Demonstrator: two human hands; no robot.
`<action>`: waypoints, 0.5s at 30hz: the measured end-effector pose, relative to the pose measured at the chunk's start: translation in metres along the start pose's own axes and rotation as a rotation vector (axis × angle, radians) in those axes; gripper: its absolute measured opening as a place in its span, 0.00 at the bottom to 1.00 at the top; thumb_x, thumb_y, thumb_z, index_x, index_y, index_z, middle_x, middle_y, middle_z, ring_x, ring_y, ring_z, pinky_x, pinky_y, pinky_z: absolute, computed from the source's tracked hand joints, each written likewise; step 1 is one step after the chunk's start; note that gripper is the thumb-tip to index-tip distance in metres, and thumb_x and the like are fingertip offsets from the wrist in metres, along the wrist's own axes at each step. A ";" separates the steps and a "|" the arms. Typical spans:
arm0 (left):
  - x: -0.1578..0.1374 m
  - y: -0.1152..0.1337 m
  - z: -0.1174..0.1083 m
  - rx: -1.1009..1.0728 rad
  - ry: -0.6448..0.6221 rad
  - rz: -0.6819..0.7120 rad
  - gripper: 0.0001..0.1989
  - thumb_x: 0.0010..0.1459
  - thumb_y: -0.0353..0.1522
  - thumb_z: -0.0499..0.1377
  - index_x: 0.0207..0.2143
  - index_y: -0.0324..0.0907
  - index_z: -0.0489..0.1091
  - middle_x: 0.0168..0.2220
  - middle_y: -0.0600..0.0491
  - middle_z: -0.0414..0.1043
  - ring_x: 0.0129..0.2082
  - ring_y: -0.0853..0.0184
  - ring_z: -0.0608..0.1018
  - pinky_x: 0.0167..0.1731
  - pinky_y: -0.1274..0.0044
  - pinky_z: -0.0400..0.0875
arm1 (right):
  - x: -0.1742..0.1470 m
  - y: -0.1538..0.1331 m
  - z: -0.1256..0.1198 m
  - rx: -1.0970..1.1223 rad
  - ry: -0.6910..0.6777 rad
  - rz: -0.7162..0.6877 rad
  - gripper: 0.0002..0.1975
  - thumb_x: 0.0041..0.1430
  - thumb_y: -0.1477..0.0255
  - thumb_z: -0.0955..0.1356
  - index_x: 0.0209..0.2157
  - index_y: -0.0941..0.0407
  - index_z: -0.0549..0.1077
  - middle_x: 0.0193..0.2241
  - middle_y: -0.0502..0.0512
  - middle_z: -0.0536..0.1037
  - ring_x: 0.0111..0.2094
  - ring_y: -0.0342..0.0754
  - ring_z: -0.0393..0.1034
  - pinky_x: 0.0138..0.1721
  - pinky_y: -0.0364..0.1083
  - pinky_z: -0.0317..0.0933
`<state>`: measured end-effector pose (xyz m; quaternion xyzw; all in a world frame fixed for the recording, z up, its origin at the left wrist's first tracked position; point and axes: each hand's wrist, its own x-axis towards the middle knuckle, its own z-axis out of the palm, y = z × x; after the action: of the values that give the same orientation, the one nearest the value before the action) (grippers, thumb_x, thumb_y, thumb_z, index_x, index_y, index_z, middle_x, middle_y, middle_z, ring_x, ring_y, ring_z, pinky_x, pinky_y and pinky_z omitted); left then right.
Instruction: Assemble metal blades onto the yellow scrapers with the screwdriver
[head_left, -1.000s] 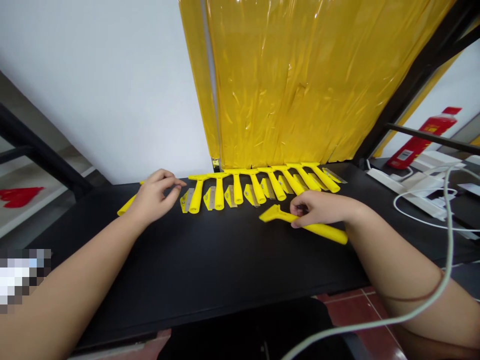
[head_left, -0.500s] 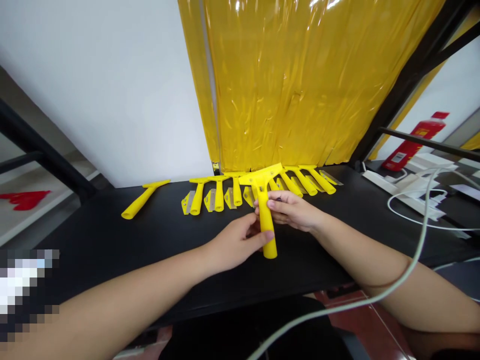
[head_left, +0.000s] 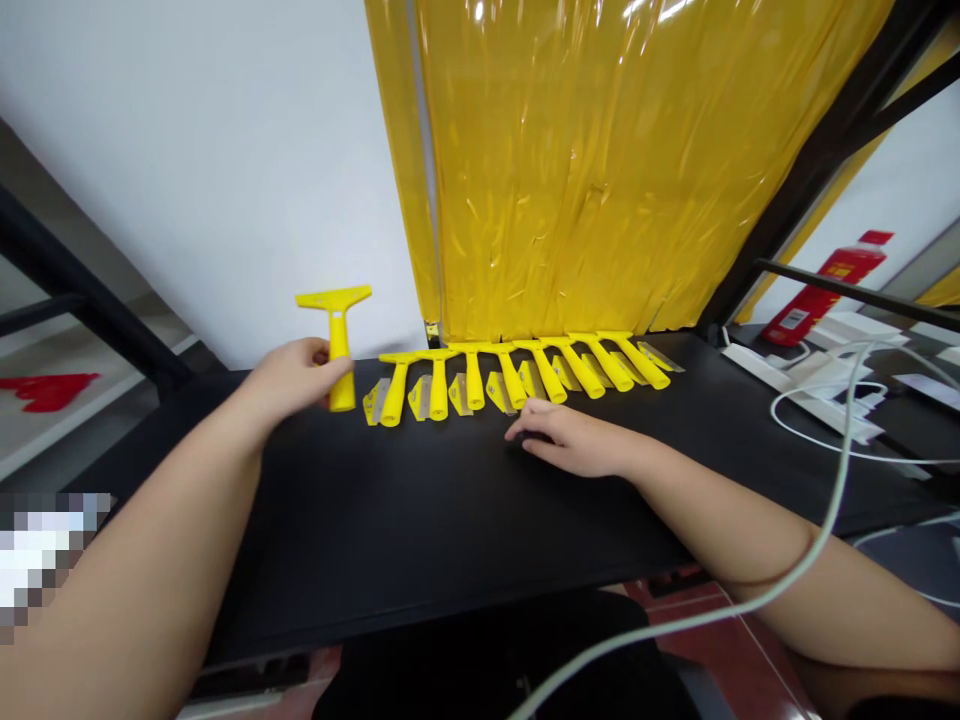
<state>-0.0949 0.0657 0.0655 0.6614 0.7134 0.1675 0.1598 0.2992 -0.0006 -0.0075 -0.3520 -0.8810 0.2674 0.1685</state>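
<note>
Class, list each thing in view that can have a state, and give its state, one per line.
Left hand: closed around a handle
Held yellow T-shaped tool: raised, head up
Right hand: fingers loosely bent, gripping no tool
Row of yellow T-shaped tools: lying side by side
Red bottle: capped
Yellow sheet: hanging, wrinkled
Thick pale cable: slack, curved

Yellow scrapers point(head_left: 514, 385), black table point(head_left: 420, 520) (plain)
</note>
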 end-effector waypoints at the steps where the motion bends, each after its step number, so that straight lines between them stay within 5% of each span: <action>1: 0.005 -0.008 -0.006 0.024 -0.050 -0.038 0.25 0.63 0.45 0.56 0.51 0.32 0.72 0.37 0.45 0.83 0.30 0.59 0.83 0.34 0.72 0.78 | -0.001 -0.002 0.000 -0.034 -0.052 -0.020 0.13 0.71 0.75 0.65 0.53 0.56 0.77 0.47 0.61 0.74 0.50 0.54 0.71 0.57 0.55 0.66; 5: 0.013 -0.027 -0.006 0.070 -0.195 -0.107 0.22 0.59 0.43 0.59 0.40 0.29 0.75 0.27 0.46 0.80 0.27 0.57 0.82 0.29 0.72 0.77 | -0.002 -0.006 0.004 -0.156 -0.080 -0.064 0.12 0.69 0.75 0.66 0.51 0.56 0.77 0.48 0.61 0.76 0.52 0.56 0.71 0.57 0.55 0.65; 9: 0.013 -0.028 0.006 0.083 -0.254 -0.102 0.22 0.59 0.42 0.57 0.39 0.30 0.75 0.26 0.46 0.79 0.27 0.58 0.82 0.29 0.73 0.77 | -0.004 -0.014 -0.001 -0.180 -0.072 -0.081 0.11 0.68 0.73 0.68 0.51 0.56 0.76 0.48 0.60 0.76 0.50 0.54 0.71 0.54 0.52 0.66; 15: 0.018 -0.020 0.017 0.184 -0.252 -0.128 0.20 0.53 0.44 0.60 0.37 0.36 0.77 0.28 0.42 0.81 0.25 0.55 0.83 0.28 0.71 0.77 | -0.034 -0.051 -0.061 -0.033 -0.015 -0.108 0.07 0.69 0.66 0.69 0.40 0.54 0.78 0.35 0.54 0.76 0.33 0.46 0.69 0.36 0.45 0.62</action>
<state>-0.1062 0.0825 0.0412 0.6422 0.7408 0.0067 0.1969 0.3258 -0.0340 0.0676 -0.3048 -0.9042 0.2461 0.1703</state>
